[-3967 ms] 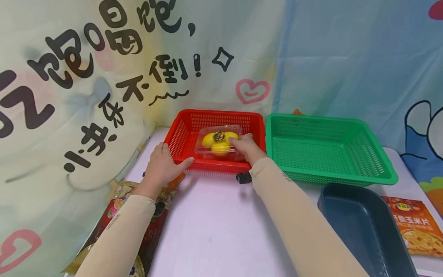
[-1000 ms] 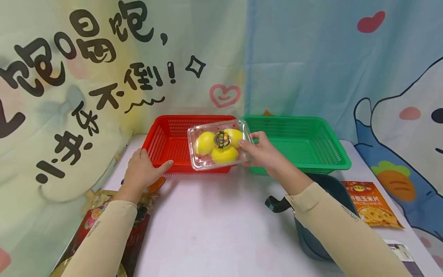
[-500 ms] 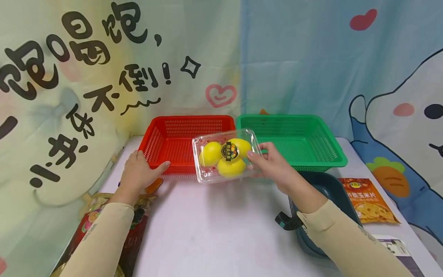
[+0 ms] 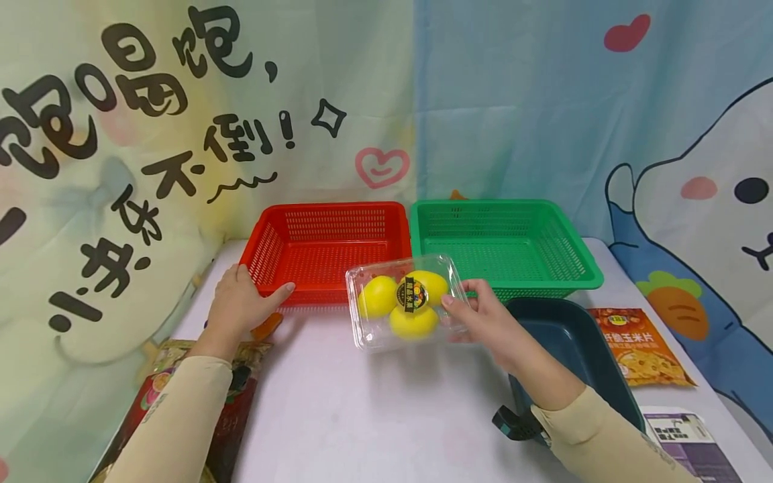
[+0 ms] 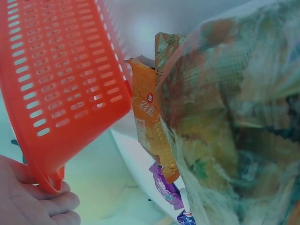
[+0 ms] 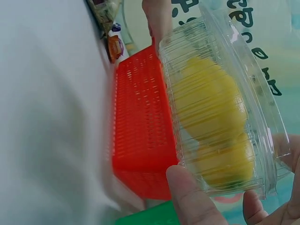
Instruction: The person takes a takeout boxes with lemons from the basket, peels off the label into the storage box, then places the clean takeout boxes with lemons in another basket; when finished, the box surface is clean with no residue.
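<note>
My right hand (image 4: 489,325) grips the right end of a clear plastic fruit box (image 4: 360,329), held up over the table in front of the two baskets. Inside are yellow fruits that look like lemons (image 4: 378,296), under a round dark label; the right wrist view shows the box (image 6: 213,28) side-on, with the thumb and fingers at its end. My left hand (image 4: 237,302) holds the near left corner of the red basket (image 4: 326,296). In the left wrist view its fingers (image 5: 58,202) curl round the corner of the rim.
Right of the red basket stands a green basket (image 4: 501,261). A dark blue tray (image 4: 561,335) sits at the right, beside an orange snack bag (image 4: 643,349) and a purple-and-white packet (image 4: 688,436). Under my left arm lie a dark red bag (image 4: 232,429) and a small orange packet (image 4: 266,327).
My right hand has lifted the fruit box out of the red basket and brought it nearer and a little to the right. The left hand stays at the red basket's corner.
</note>
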Available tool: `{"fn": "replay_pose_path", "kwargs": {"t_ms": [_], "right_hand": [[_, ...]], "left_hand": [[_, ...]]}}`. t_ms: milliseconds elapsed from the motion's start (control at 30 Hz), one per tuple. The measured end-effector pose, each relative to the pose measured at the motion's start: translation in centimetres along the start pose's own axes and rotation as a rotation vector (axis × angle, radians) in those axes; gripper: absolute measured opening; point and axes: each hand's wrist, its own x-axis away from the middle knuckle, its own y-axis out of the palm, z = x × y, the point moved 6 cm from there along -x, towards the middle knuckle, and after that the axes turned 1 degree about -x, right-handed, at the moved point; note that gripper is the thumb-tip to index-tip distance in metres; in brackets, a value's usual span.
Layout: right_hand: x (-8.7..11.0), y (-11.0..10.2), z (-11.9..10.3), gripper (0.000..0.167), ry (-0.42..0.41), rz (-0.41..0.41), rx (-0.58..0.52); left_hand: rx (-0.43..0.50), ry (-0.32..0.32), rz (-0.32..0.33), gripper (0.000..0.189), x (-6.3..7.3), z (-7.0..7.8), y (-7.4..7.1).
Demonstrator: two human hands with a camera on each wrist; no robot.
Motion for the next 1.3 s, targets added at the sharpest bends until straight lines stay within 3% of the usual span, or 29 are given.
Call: {"fn": "replay_pose_path", "kwargs": {"t_ms": [567, 933, 1300], "right_hand": [[4.2, 0.9, 4.8, 0.059, 0.105, 0.069, -0.07], [5.2, 1.2, 7.1, 0.057, 0.162, 0.15, -0.098], [5.7, 2.1, 9.0, 0.055, 0.194, 0.166, -0.127]], "left_hand": [[-0.009, 0.014, -0.008, 0.128, 0.1, -0.2, 0.0], [-0.005, 0.024, -0.011, 0.128, 0.1, 0.4, 0.1], [-0.001, 0.027, -0.012, 0.128, 0.3, 0.3, -0.2]]}}
